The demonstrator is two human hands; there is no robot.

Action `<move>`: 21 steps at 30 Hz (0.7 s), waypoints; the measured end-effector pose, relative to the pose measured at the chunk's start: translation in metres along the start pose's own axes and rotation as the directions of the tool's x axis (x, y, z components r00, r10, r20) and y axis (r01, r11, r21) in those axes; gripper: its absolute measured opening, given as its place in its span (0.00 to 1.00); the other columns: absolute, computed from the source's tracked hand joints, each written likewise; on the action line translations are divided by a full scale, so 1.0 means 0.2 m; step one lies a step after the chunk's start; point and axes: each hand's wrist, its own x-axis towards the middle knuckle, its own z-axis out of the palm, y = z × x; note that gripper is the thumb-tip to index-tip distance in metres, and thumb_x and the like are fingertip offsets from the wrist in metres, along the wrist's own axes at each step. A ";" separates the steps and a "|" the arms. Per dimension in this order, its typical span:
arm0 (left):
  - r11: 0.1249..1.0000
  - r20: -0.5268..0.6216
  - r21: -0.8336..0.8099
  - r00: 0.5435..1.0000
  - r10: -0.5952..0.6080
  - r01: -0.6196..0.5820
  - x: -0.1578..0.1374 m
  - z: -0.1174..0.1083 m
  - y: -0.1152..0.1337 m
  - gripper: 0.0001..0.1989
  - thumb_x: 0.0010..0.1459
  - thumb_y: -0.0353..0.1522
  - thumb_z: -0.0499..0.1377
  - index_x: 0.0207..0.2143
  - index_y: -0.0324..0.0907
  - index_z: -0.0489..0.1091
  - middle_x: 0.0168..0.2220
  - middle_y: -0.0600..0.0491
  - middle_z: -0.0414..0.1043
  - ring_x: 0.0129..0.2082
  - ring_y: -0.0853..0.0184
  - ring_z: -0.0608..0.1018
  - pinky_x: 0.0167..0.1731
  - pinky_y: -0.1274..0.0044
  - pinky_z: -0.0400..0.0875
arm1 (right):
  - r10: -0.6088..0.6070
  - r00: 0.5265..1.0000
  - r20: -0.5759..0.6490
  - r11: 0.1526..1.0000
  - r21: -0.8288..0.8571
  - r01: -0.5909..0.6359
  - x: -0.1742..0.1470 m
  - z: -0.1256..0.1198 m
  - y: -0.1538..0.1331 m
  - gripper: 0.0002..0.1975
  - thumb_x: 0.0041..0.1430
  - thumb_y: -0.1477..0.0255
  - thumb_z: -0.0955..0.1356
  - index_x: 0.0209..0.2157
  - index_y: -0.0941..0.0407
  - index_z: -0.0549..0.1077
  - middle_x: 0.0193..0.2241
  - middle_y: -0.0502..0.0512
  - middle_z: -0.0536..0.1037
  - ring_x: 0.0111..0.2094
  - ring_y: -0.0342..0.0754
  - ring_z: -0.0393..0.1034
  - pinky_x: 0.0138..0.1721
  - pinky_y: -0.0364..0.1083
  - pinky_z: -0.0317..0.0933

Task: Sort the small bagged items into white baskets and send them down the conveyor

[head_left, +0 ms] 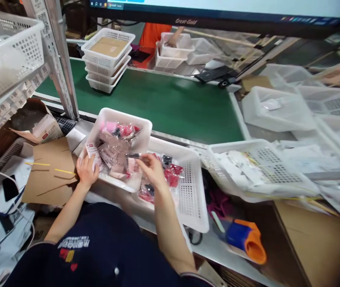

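Observation:
A white plastic basket (144, 120) tilts on the rim of a second white basket (198, 191). In it lie clear plastic bags of pink, red and black items (113, 149). At the near left rim, my left hand (87, 170) has its fingers closed on a white printed paper slip (93, 153). My right hand (153, 169) reaches over the right side of the upper basket, thumb and fingers pinched on a small clear plastic bag (132, 164); its contents are blurred. Red and black bagged items (172, 174) fill the left part of the lower basket.
Behind the baskets runs a green conveyor belt (164, 103) with a stack of white baskets (107, 59). A monitor (187, 22) hangs above. To the right are a white basket of packets (259, 167) and an orange-and-blue roll (246, 239); cardboard (48, 175) lies left.

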 end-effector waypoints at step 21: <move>0.999 0.003 -0.001 0.999 0.046 -0.046 0.05 -0.02 -0.01 0.25 0.70 0.41 0.56 0.61 0.41 0.82 0.58 0.35 0.85 0.62 0.45 0.83 0.71 0.53 0.62 | 0.041 0.892 0.450 0.639 -0.698 0.322 -0.04 0.28 -0.27 0.17 0.73 0.81 0.65 0.50 0.60 0.86 0.48 0.70 0.86 0.54 0.60 0.77 0.55 0.53 0.65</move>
